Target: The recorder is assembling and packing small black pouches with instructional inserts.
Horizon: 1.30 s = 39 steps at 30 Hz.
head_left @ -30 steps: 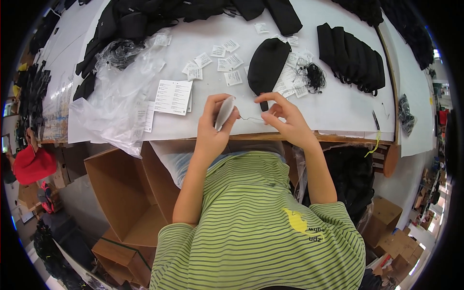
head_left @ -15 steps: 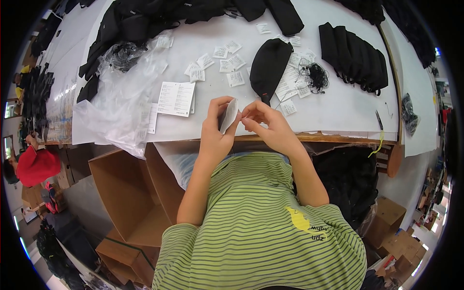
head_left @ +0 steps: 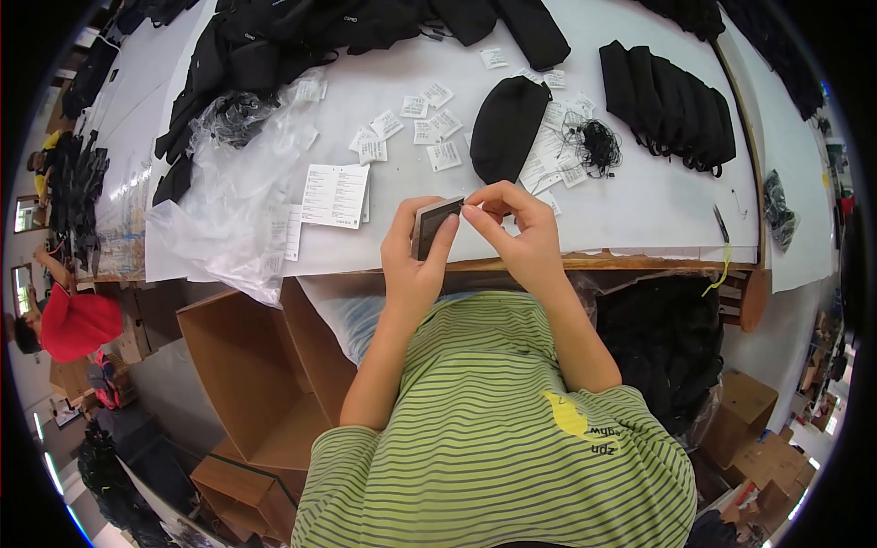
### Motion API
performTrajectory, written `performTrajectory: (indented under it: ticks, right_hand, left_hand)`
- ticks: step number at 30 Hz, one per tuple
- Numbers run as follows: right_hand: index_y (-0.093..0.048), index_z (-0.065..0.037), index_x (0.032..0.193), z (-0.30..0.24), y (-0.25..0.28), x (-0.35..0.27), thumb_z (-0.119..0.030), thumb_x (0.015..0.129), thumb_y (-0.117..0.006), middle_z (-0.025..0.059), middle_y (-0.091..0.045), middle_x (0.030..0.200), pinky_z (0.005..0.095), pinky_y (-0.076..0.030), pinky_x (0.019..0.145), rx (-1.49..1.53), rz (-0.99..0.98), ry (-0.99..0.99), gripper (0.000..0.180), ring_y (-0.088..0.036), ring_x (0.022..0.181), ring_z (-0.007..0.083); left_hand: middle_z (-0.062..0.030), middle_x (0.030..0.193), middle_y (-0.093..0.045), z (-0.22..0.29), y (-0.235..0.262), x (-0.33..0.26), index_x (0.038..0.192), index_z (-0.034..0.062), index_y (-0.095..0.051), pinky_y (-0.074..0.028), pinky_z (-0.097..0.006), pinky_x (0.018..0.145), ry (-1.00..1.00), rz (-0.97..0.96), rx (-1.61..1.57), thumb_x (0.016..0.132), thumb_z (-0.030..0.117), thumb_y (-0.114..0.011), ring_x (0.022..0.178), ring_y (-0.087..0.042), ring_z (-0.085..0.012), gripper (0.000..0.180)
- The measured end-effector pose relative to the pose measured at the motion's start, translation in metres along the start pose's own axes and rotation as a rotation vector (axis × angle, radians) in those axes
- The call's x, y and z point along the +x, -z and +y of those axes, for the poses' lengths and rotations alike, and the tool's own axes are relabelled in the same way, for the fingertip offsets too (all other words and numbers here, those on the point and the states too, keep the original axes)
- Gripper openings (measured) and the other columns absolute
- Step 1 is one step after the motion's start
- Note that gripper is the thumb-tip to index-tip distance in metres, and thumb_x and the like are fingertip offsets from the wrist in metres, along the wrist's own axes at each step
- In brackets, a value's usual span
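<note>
My left hand (head_left: 408,268) is closed around a small stack of dark-faced cards (head_left: 427,230), tilted up just past the table's front edge. At the upper corner of those cards, the thumb and forefinger of my right hand (head_left: 525,239) pinch together; what lies between them is too small to make out. Beyond my hands lies a black fabric pouch (head_left: 505,130). A tangle of thin black cords (head_left: 600,148) rests to its right, partly on printed sheets (head_left: 541,166). Several small white packets (head_left: 444,156) are scattered to the left of the pouch.
Printed cards (head_left: 334,195) and crumpled clear plastic (head_left: 224,205) lie to the left. A row of black pouches (head_left: 667,108) sits at the right, near a thin tool with a yellow cord (head_left: 722,225). Black bags (head_left: 301,41) are heaped at the back. An open cardboard box (head_left: 251,374) stands below the table.
The cards in my left hand have turned, so a dark face shows instead of a pale one. My right fingers have come up to the cards' upper corner.
</note>
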State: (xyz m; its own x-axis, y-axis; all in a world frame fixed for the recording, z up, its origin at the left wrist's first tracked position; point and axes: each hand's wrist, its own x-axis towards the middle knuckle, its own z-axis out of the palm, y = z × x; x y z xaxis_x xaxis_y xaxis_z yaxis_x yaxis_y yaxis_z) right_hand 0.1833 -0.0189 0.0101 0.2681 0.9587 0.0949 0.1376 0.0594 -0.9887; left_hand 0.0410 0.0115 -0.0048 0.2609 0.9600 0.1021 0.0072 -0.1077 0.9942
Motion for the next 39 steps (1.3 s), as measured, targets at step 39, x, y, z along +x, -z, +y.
performTrajectory:
  ticks: [39]
  right_hand:
    - [-0.066,-0.001,0.081,-0.001,0.039,-0.027,-0.005,0.075,-0.073,-0.0004,-0.061,0.065,0.0207,-0.041,0.057,-0.113,-0.256,-0.207,0.01,-0.052,0.06,0.0054]
  left_hand:
    - [-0.0028,0.084,-0.061,-0.003,0.02,0.002,0.09,-0.0005,-0.064,-0.042,-0.023,0.066,0.254,-0.544,-0.059,0.089,0.01,-0.06,0.074,-0.053,-0.0097,0.011]
